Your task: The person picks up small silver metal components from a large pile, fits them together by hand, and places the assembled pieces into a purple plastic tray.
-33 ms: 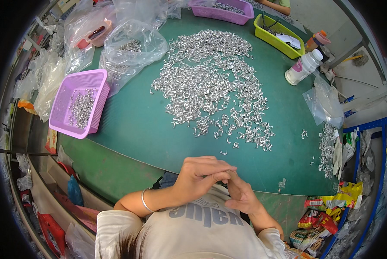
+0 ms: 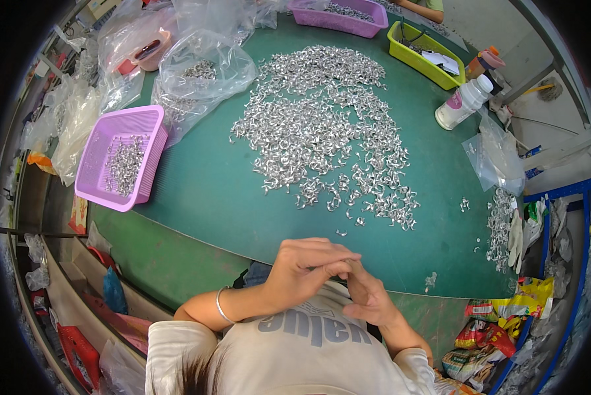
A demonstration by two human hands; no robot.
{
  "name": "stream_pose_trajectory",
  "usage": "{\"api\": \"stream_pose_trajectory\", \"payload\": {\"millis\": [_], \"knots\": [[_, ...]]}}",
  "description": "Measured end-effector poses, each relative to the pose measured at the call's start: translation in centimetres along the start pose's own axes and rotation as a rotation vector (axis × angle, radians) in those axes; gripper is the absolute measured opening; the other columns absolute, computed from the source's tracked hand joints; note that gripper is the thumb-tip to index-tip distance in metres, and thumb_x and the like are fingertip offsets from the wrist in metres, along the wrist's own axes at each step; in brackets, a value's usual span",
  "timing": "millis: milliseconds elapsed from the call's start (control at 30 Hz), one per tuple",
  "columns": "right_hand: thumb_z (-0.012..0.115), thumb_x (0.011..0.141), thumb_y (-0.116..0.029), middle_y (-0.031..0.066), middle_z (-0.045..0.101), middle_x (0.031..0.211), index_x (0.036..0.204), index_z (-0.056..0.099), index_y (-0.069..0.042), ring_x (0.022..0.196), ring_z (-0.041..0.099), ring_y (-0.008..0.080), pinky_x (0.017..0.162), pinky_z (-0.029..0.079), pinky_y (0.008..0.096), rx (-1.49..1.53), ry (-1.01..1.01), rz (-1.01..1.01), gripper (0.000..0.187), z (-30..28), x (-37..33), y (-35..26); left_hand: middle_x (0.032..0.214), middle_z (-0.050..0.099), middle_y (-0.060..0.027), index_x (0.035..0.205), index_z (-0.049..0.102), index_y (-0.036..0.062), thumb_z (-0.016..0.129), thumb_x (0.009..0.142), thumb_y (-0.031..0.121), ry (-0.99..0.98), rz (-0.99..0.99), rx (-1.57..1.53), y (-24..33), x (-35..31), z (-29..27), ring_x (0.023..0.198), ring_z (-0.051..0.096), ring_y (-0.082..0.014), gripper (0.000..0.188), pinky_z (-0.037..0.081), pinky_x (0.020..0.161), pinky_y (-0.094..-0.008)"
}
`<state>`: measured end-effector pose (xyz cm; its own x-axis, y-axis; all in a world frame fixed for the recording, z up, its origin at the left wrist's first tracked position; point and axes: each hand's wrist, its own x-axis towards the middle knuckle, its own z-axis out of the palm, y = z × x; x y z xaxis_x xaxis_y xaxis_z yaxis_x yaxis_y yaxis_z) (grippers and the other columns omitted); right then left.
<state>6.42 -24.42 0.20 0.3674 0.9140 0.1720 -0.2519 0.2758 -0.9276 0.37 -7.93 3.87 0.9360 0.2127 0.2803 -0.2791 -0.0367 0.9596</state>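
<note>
My left hand [image 2: 312, 262], with a silver bangle [image 2: 222, 307] on its wrist, is at the table's near edge, its fingers closed over the fingertips of my right hand [image 2: 369, 296]. The right hand's thumb stands apart from its fingers, whose tips are hidden under the left hand. No object shows between the hands. Beyond them, a wide heap of small curved silver metal pieces [image 2: 302, 131] lies spread on the green tabletop [image 2: 203, 204]. A few loose pieces lie at its near side, closest to my hands.
A purple basket [image 2: 154, 131] with metal pieces stands at left, beside a clear plastic bag [image 2: 233, 69]. At the back are another purple basket [image 2: 348, 24] and a yellow-green basket [image 2: 411, 58]. A white bottle [image 2: 463, 102] stands at right, near another pile of pieces [image 2: 500, 227]. Another person's arm [image 2: 421, 9] shows behind.
</note>
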Motion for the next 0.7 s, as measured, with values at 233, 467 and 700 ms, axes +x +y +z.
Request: {"api": "stream_pose_trajectory", "payload": {"millis": [233,467,700], "knots": [[0.064,0.073,-0.03,0.0121,0.025,0.137,0.131,0.035,-0.008,0.127,0.02,0.0253,0.101,0.018,0.0394,0.431,0.062,0.118,0.069,0.2,-0.1,0.0,0.076,0.062,-0.0102,0.093,0.064,-0.0032,0.06,0.076,-0.001,-0.041,-0.3,-0.216,0.9,0.3,-0.1,0.066,0.058,-0.014,0.017,0.046,0.058,-0.0237],[0.061,0.072,-0.047,0.0037,0.039,0.124,0.119,0.048,-0.016,0.118,0.03,0.021,0.099,0.023,0.038,0.804,0.12,0.133,0.058,0.5,0.3,0.2,0.077,0.062,-0.0094,0.094,0.063,-0.0033,0.064,0.072,-0.004,-0.043,-0.113,-0.034,0.7,0.5,-0.4,0.066,0.058,-0.0129,0.023,0.045,0.057,-0.0226],[0.065,0.065,-0.053,0.0011,0.037,0.124,0.108,0.053,-0.017,0.119,0.029,0.0226,0.098,0.023,0.0397,0.815,0.164,0.231,0.058,0.9,0.8,-0.2,0.085,0.064,-0.0094,0.093,0.065,0.0011,0.064,0.072,0.0,-0.048,0.087,0.073,-0.6,0.1,-0.4,0.067,0.058,-0.0188,0.021,0.046,0.059,-0.0264]]}}
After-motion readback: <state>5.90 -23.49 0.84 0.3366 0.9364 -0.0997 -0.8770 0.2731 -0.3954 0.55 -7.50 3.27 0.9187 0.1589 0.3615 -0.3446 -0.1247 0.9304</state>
